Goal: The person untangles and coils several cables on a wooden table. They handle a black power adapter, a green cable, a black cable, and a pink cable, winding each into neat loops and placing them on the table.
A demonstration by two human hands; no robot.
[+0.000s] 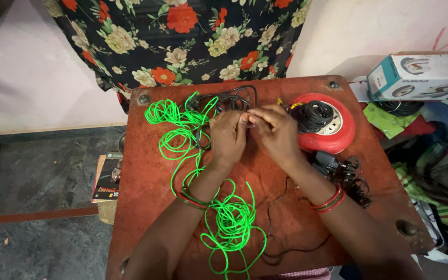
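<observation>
- My left fingers (227,136) and right fingers (273,129) meet tip to tip, pinched narrow on a black cord (233,99) over the desk (146,176).
- Green wire (182,127) loops just left of my left fingers and trails back under that wrist to a tangle (232,223).
- A red reel (327,123) sits just right of my right fingers.
- A box (420,76) lies farther right, off the desk.

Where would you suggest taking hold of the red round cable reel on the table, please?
Probably by the outer rim of the red cable reel, coming from its far right side. It lies flat, its centre is heaped with black cord, and the right hand crowds its left edge.
</observation>
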